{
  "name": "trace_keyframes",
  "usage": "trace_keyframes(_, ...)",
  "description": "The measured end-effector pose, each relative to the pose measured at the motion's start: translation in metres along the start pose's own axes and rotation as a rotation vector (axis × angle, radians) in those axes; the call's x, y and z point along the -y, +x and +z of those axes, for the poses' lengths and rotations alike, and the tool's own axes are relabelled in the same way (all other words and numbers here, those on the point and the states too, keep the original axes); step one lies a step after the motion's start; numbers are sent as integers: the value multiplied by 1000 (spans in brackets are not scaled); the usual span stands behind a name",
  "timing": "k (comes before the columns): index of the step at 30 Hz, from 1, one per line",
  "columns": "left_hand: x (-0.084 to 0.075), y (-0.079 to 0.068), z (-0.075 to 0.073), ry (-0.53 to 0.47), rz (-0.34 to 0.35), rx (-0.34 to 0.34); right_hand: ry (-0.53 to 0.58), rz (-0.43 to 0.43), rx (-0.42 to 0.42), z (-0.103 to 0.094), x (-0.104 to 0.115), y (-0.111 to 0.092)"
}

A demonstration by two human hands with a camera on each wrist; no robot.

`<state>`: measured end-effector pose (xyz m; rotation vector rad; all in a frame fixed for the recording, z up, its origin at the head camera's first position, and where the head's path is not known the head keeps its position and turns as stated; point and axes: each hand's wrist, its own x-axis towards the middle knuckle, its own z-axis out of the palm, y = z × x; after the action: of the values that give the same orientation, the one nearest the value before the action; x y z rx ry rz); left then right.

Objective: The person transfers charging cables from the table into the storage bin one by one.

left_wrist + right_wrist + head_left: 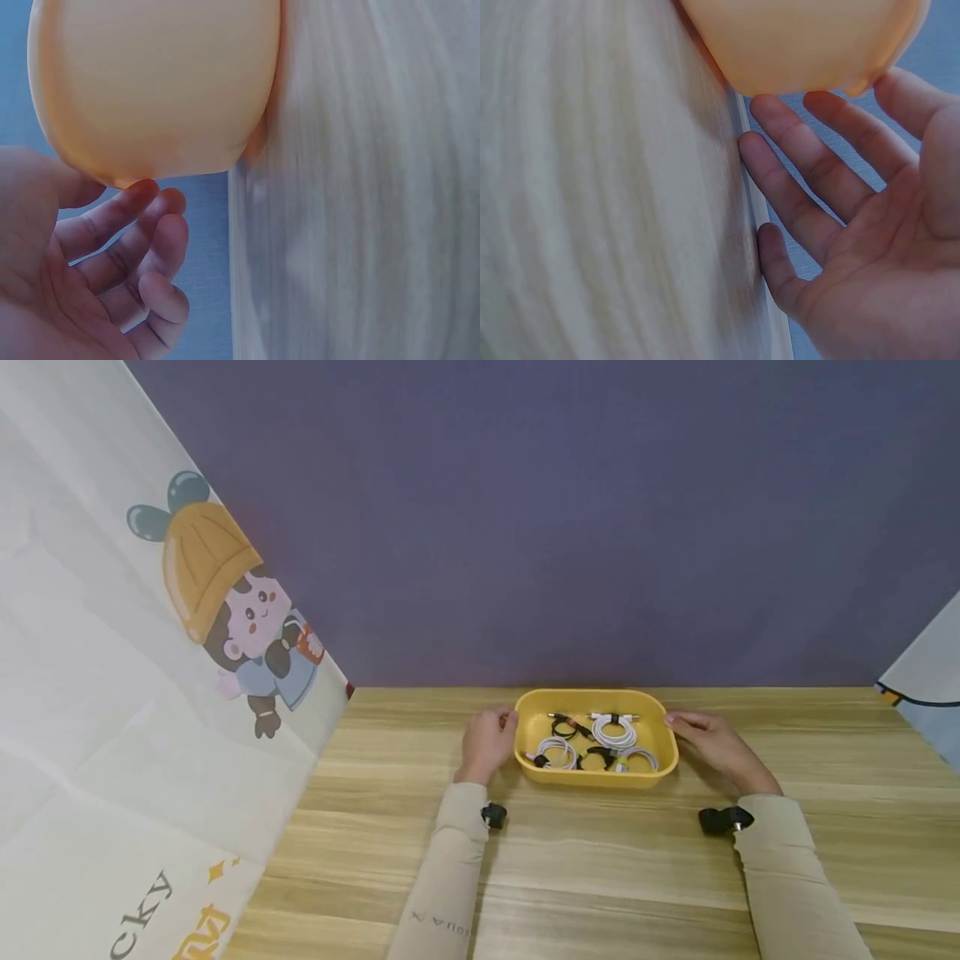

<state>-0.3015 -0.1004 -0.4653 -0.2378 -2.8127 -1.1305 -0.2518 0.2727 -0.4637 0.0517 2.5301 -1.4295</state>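
A yellow plastic bin (592, 779) with rounded corners stands near the back of the wooden table. Inside lie several coiled cables: a thick white cable (597, 730), a black cable (582, 732) with an orange tie, a white one with a black tie (541, 761), another black one and a pale one with a yellow tie. My left hand (486, 745) pinches the bin's left rim between thumb and index finger, other fingers loosely bent below. At the opposite end my right hand (716, 747) pinches the rim, its remaining fingers spread beneath, as the right wrist view shows.
Behind the table (600, 877) rises a dark blue-grey panel (525, 527). A white sheet with a cartoon figure (255, 610) borders the left side. Another printed sheet (933, 668) shows at the right edge. Black wrist cameras are strapped to both sleeves.
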Motion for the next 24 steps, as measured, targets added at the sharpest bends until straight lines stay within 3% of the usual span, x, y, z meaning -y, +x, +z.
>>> trace_keyframes(19, 8, -5, -12, 51, 37, 31, -80, -82, -62, 7, -1, 9)
trace_keyframes(24, 12, -5, -20, 95, 81, 33, -160, -144, -132, 2, -1, 8)
